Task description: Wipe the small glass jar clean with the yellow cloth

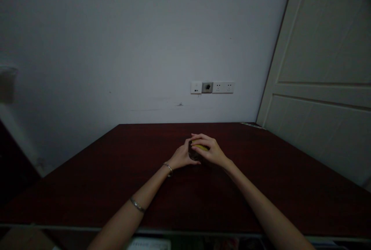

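Near the middle of the dark red tabletop stands a small dark jar point(193, 155) with a yellow lid point(202, 147). My left hand point(182, 155) wraps round the side of the jar, its thumb on the near side. Over the top, my right hand point(212, 151) has its fingers curled on the yellow lid. Much of the jar is hidden behind the fingers, so its contents cannot be made out. A bracelet and a bangle are on my left arm.
The dark red table point(139, 153) reaches back to a pale wall with a row of sockets point(222, 87). A panelled white door point(324, 126) stands along the right. Below the table's front edge, a white item point(149, 244) and other things show dimly.
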Tool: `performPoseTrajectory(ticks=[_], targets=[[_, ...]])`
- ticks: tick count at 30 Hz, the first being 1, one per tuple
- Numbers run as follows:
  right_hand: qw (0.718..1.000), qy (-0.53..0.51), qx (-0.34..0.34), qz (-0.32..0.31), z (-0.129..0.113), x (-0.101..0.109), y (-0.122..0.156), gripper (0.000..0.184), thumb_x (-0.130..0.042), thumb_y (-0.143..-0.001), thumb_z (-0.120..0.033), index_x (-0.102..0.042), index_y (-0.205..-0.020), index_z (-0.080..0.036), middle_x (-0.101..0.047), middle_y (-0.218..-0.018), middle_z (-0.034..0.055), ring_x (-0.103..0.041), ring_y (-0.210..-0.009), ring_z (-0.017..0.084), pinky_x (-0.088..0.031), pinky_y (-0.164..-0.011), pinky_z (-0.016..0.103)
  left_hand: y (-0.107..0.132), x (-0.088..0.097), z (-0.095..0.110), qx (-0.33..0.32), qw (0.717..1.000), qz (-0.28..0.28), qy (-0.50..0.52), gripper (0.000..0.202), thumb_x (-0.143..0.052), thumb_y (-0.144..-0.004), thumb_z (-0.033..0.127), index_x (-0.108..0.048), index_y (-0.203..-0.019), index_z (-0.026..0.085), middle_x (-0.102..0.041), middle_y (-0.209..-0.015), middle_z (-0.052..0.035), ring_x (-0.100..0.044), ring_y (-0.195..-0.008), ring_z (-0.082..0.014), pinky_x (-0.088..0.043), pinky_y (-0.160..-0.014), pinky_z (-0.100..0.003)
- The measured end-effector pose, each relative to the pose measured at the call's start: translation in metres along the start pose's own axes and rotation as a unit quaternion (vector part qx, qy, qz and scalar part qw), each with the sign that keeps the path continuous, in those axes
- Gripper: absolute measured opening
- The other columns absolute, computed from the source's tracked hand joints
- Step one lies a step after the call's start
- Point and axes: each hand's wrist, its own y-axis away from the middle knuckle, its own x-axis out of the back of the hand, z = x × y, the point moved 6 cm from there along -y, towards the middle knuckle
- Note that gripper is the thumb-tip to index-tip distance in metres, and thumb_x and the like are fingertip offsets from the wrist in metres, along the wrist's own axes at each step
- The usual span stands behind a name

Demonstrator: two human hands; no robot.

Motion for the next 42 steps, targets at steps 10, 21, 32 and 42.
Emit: performPoseTrajectory(ticks=[10, 21, 32, 42], targets=[[0.981, -0.075, -0.090, 0.155, 0.027, 0.009, 0.000, 0.012, -0.060, -0.078, -0.027, -0.070, -0.083, -0.023, -0.067, -0.094, 0.0063, -0.061, -0.095, 0.021, -0.046, -0.089, 0.039, 0.000, 0.000, 0.005, -0.008, 0.997, 0.033, 0.069, 0.091, -0.081, -0.047, 0.040, -0.034, -0.121, 0.017, -0.056, -0.113, -0.0131, -0.056, -0.102, -0.0273, -0.045, -0.086, -0.040], [0.992, -0.028, 0.032, 0.118, -0.006, 0.005, 0.004, 0.014, -0.060, -0.078, -0.024, -0.069, -0.089, -0.024, -0.064, -0.104, 0.0066, -0.055, -0.109, 0.024, -0.043, -0.094, 0.043, -0.002, -0.006, 0.004, 0.033, 0.981, 0.041, 0.186, 0.071, -0.078, -0.055, 0.029, -0.040, -0.113, 0.014, -0.056, -0.109, -0.0108, -0.056, -0.100, -0.0231, -0.045, -0.086, -0.038], [0.980, -0.089, -0.066, 0.164, 0.020, 0.007, 0.002, 0.013, -0.060, -0.078, -0.030, -0.069, -0.084, -0.023, -0.065, -0.099, 0.0061, -0.059, -0.102, 0.022, -0.043, -0.094, 0.042, 0.000, -0.008, 0.000, 0.045, 0.987, 0.033, 0.151, 0.074, -0.079, -0.051, 0.035, -0.041, -0.111, 0.015, -0.058, -0.105, -0.0094, -0.056, -0.097, -0.0231, -0.045, -0.085, -0.038], [0.983, -0.073, -0.040, 0.162, 0.015, 0.009, 0.003, 0.012, -0.059, -0.079, -0.026, -0.069, -0.086, -0.023, -0.065, -0.100, 0.0061, -0.057, -0.105, 0.023, -0.042, -0.095, 0.042, -0.005, -0.005, 0.004, 0.043, 0.974, 0.028, 0.222, 0.073, -0.081, -0.048, 0.032, -0.043, -0.108, 0.014, -0.057, -0.105, -0.0102, -0.056, -0.099, -0.0239, -0.046, -0.085, -0.040]])
